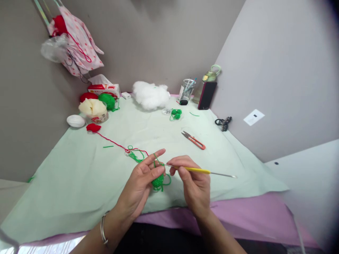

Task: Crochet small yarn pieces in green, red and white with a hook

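Note:
My left hand (143, 178) pinches a small green crochet piece (158, 181) between thumb and fingers, with its index finger stretched out and green yarn running over it. In my right hand (194, 183) is a crochet hook (197, 170) with a yellow handle, held like a pen. The hook's thin tip points left and meets the yarn at the top of the green piece; the exact loop is too small to make out. Beyond my left hand lies loose green yarn (135, 156), crossed by a red strand (113, 142) that leads to a red crocheted piece (93, 127).
Orange thread snips (193, 140) lie right of centre. Farther back are white stuffing (150, 95), small green pieces (176, 113), a clear cup (186, 90), a phone (207, 96) and a hair claw (225, 123). Yarn balls, a tissue box (113, 90) and a white egg-shaped object (76, 121) stand left.

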Tool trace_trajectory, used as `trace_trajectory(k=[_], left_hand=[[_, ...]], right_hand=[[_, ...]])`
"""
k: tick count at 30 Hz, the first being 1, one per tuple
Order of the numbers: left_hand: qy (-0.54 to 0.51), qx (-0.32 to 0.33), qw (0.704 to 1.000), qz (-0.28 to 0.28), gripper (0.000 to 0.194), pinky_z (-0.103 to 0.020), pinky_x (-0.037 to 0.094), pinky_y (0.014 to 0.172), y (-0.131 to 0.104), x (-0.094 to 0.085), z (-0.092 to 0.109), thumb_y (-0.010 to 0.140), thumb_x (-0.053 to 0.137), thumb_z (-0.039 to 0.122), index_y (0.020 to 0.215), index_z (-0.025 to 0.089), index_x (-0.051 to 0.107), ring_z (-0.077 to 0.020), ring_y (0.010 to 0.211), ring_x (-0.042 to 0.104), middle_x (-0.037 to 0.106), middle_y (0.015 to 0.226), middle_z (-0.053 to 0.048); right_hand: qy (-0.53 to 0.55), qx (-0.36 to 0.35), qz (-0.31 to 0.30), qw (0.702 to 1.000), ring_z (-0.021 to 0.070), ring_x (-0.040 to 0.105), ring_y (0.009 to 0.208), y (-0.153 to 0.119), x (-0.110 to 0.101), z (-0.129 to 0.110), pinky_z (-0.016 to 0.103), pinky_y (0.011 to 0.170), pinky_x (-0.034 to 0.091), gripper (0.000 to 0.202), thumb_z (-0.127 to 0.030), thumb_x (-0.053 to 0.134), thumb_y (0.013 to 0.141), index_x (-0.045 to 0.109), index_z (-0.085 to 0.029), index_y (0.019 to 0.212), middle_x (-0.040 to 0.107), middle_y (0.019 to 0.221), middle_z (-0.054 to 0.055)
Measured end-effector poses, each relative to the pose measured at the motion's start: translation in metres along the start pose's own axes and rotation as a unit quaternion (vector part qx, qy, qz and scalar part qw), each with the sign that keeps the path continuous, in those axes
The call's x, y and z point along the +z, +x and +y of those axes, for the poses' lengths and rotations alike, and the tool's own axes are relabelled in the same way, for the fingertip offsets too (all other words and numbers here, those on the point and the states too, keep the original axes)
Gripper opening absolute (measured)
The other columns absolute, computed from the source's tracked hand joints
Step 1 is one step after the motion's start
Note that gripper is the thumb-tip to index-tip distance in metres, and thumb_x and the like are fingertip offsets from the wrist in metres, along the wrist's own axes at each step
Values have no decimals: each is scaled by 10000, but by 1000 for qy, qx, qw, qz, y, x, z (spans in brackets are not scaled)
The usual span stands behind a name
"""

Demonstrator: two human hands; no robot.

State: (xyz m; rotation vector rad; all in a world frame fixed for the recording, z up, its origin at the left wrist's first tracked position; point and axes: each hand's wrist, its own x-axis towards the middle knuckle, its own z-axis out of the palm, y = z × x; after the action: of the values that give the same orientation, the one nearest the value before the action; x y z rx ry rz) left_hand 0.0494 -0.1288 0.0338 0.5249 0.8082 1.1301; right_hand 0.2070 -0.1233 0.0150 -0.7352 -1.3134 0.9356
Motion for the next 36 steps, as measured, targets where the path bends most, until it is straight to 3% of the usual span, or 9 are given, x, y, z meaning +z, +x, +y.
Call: trace_trajectory(k=[6, 9, 12, 15, 19, 24, 29, 33, 36], left_hand=[[26, 26, 999, 3, 520, -222, 473, 800, 2, -2, -5, 769, 903, 285, 1272, 244, 775, -128, 836, 618, 665, 841, -1], [62, 91, 994, 26, 598, -226, 480, 847, 0, 1, -12, 783, 900, 251, 1350, 318, 722, -128, 880, 620, 689, 889, 18], [10, 45, 999, 9, 608, -214, 488, 837, -1, 3, -12, 774, 908, 267, 1353, 267, 723, -127, 882, 626, 713, 905, -5], [-27, -3, 1000, -3, 545, -210, 489, 792, 1, 0, -5, 775, 900, 270, 1295, 196, 759, -138, 871, 643, 720, 880, -35], [17, 40, 999, 7, 462, -229, 494, 773, 2, 0, -1, 755, 908, 248, 1204, 219, 805, -149, 842, 657, 741, 880, -34], [34, 51, 998, 16, 446, -210, 499, 802, 0, 6, -7, 752, 921, 259, 1185, 262, 815, -125, 832, 660, 745, 858, -10], [-27, 35, 999, 22, 514, -197, 506, 797, 4, 5, -6, 731, 940, 269, 1221, 229, 793, -114, 817, 652, 711, 818, 0], [-40, -17, 999, 10, 501, -201, 510, 746, 6, 2, 0, 758, 916, 272, 1233, 185, 784, -124, 800, 647, 689, 802, -15], [11, 46, 998, 37, 505, -192, 499, 760, 3, 2, -3, 769, 905, 232, 1256, 225, 773, -110, 793, 625, 677, 806, 9]], right_hand=[[34, 40, 24, 998, 130, 661, 694, -1, -3, -1, 278, 662, 566, 204, -237, 596, 1031, 795, -278, 1050, 711, 839, 17], [-137, -78, -16, 987, 176, 713, 864, -7, 3, 0, 309, 737, 601, 296, -131, 617, 995, 781, -294, 1180, 739, 974, 57], [-242, -200, -27, 949, 222, 711, 1014, -10, 3, 2, 355, 817, 610, 424, -48, 639, 945, 753, -291, 1273, 742, 1118, 94], [-155, -121, 6, 980, 187, 688, 869, -6, -1, -1, 328, 737, 585, 329, -84, 582, 992, 774, -284, 1168, 743, 977, 55], [-7, -22, 19, 1000, 167, 667, 796, 3, 1, -5, 310, 708, 564, 212, -200, 592, 1027, 790, -275, 1033, 734, 912, 34], [-66, -42, -43, 996, 214, 731, 1005, 4, 7, -4, 370, 844, 611, 252, -150, 591, 1018, 788, -280, 1107, 790, 1035, 63], [-265, -200, -69, 941, 233, 721, 1058, -3, 1, -3, 382, 842, 620, 401, -68, 641, 962, 741, -296, 1277, 769, 1193, 98], [-170, -104, 2, 980, 189, 714, 835, 0, -2, -7, 335, 719, 608, 262, -125, 598, 1005, 776, -272, 1131, 756, 933, 54], [-103, -44, 16, 994, 157, 676, 727, 2, 2, -8, 305, 651, 582, 232, -151, 578, 1023, 776, -267, 1050, 714, 850, 24]])
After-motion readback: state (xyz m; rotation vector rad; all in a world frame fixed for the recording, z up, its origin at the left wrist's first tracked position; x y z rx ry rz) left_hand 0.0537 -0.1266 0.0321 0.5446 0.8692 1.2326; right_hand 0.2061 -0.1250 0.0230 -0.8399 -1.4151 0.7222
